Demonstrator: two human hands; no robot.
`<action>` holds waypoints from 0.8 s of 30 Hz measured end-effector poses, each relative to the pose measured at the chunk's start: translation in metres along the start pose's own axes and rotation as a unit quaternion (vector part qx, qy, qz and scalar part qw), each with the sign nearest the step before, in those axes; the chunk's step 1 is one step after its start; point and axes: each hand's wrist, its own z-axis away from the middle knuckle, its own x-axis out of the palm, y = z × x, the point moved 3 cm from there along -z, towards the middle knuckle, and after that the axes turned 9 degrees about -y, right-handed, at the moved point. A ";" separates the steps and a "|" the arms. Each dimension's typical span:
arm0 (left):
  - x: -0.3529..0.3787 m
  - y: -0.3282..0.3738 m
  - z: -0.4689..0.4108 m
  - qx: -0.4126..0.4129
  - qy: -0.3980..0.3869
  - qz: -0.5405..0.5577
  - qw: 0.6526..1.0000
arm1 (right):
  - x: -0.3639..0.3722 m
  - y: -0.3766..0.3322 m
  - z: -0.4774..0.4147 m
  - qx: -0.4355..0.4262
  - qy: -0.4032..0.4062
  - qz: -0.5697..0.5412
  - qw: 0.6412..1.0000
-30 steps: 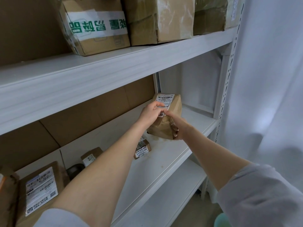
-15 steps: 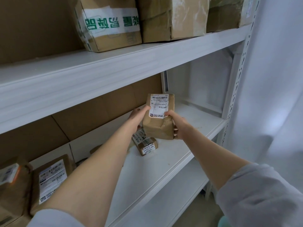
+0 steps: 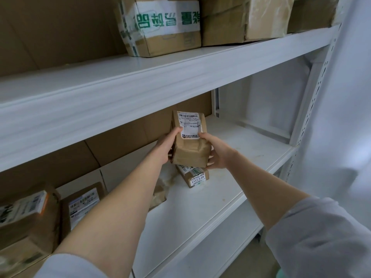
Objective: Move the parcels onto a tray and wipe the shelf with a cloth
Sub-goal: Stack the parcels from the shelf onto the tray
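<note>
A brown paper parcel (image 3: 190, 149) with a white label is held upright above the middle white shelf (image 3: 230, 177). My left hand (image 3: 166, 146) grips its left side and my right hand (image 3: 215, 152) grips its right side and bottom corner. Just below it a small brown parcel (image 3: 195, 176) with a numbered label lies on the shelf. More labelled parcels (image 3: 82, 205) stand at the shelf's left end, and one wrapped in clear film (image 3: 160, 194) is partly hidden behind my left forearm. No tray or cloth is in view.
The upper shelf (image 3: 180, 63) carries large cardboard boxes (image 3: 164, 27), one with green-printed tape. Cardboard sheets (image 3: 124, 141) line the back. A perforated white upright (image 3: 313, 101) and a white curtain (image 3: 345, 117) bound the right side. A lower shelf (image 3: 220, 243) sits underneath.
The paper parcel has been lifted off the shelf's right part, turned upright and drawn toward me between both hands. The view has shifted left, showing more parcels at the left.
</note>
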 end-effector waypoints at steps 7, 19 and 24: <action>-0.024 -0.002 0.015 -0.013 0.026 -0.026 0.999 | 0.023 0.010 -0.011 -0.003 0.016 0.005 1.000; -0.080 -0.006 0.087 0.132 0.272 -0.108 0.947 | 0.103 0.031 0.004 -0.030 -0.052 0.061 0.996; -0.095 -0.021 0.123 0.126 0.332 -0.157 0.922 | 0.131 0.047 0.011 -0.028 -0.089 0.075 0.993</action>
